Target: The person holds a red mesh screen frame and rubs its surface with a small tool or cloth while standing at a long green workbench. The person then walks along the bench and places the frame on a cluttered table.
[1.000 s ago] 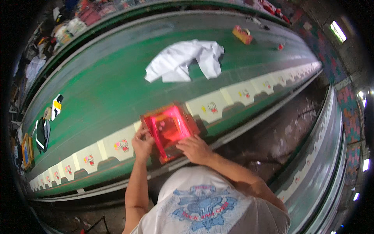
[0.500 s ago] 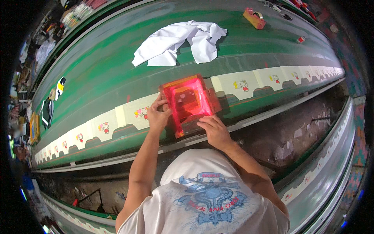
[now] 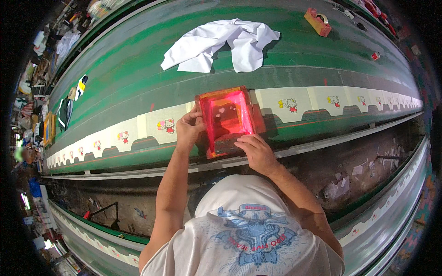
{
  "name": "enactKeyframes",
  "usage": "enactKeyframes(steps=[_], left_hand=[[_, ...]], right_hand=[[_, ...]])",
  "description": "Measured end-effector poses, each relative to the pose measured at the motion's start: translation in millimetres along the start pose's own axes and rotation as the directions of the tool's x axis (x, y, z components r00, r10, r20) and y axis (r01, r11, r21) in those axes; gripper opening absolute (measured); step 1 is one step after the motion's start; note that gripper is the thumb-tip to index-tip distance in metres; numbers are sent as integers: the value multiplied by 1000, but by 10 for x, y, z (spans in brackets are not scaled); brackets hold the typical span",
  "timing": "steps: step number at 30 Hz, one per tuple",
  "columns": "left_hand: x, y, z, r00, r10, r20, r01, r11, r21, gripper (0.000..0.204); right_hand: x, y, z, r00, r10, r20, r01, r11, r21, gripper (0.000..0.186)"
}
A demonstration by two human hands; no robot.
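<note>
A small screen-printing frame (image 3: 252, 120) with orange-red sides and bright pink ink inside lies over the strip of cream cloth pieces. My left hand (image 3: 190, 131) pinches its left side with thumb and fingers. My right hand (image 3: 258, 152) is closed at the near right corner, fingertips on the frame's edge. Across the frame's near end lies a dark grey strip (image 3: 225, 144); whether my right fingers also touch it, I cannot tell. Through the mesh, pale heart shapes show. To either side, cream pieces (image 3: 271, 99) carry a printed cartoon cat with balloons.
Crumpled white cloth (image 3: 221, 43) lies beyond the frame on the green table (image 3: 138, 69). A tape dispenser (image 3: 317, 22) and a small red-and-white item (image 3: 375, 56) sit far right. Dark cloth (image 3: 65, 112) lies far left. Behind the near metal rail (image 3: 304, 149) runs a littered aisle.
The whole view has shifted and turned slightly, so the table edge now looks more level. Both hands stay at the same places on the frame.
</note>
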State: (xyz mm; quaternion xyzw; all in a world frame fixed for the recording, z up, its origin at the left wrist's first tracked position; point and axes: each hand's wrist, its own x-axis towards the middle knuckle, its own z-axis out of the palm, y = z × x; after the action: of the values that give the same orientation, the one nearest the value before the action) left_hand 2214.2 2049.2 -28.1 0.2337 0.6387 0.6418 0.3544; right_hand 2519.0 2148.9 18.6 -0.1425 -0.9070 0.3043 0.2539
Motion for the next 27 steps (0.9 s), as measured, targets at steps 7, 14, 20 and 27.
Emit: enactKeyframes(steps=[7, 14, 20, 27], left_hand=[[-16, 133, 48, 991, -132, -24, 129, 988, -90, 36], [9, 18, -98, 993, -115, 25, 117, 984, -136, 37], [1, 96, -44, 995, -94, 31, 97, 988, -118, 36], [-4, 28, -123, 996, -73, 47, 78, 989, -122, 29]], right_hand=[[112, -48, -57, 997, 27, 67, -25, 999, -23, 40], [336, -217, -35, 996, 9, 93, 3, 992, -126, 42], [491, -270, 45, 963, -1, 270, 97, 934, -343, 43], [681, -193, -36, 903, 20, 428, 111, 954, -279, 35]])
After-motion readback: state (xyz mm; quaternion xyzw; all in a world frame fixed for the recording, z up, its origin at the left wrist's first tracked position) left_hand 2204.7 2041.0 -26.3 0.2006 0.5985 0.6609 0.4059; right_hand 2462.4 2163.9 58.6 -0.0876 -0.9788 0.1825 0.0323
